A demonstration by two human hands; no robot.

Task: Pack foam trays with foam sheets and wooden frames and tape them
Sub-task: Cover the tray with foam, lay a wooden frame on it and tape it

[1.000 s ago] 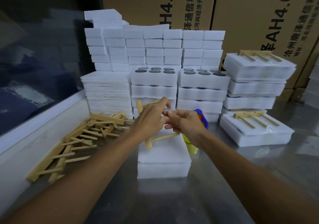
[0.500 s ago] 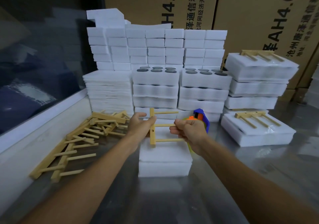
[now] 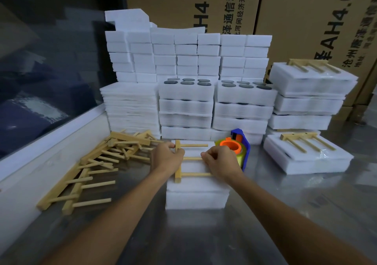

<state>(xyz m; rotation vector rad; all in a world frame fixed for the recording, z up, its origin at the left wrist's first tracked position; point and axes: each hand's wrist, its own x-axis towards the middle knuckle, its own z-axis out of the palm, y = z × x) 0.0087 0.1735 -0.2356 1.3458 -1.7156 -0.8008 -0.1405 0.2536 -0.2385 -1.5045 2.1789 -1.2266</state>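
The pale wooden frame with three round dowel pegs (image 3: 179, 162) lay flat on the white rectangular foam tray (image 3: 196, 197) on the steel table (image 3: 204, 240), the left hand (image 3: 166, 158) gripping its bar with curled fingers and the right hand (image 3: 221, 162) pinching the middle peg.

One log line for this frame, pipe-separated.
step: seating wooden frame on foam tray | left hand: grips frame bar | right hand: pinches dowel | tape dispenser: idle
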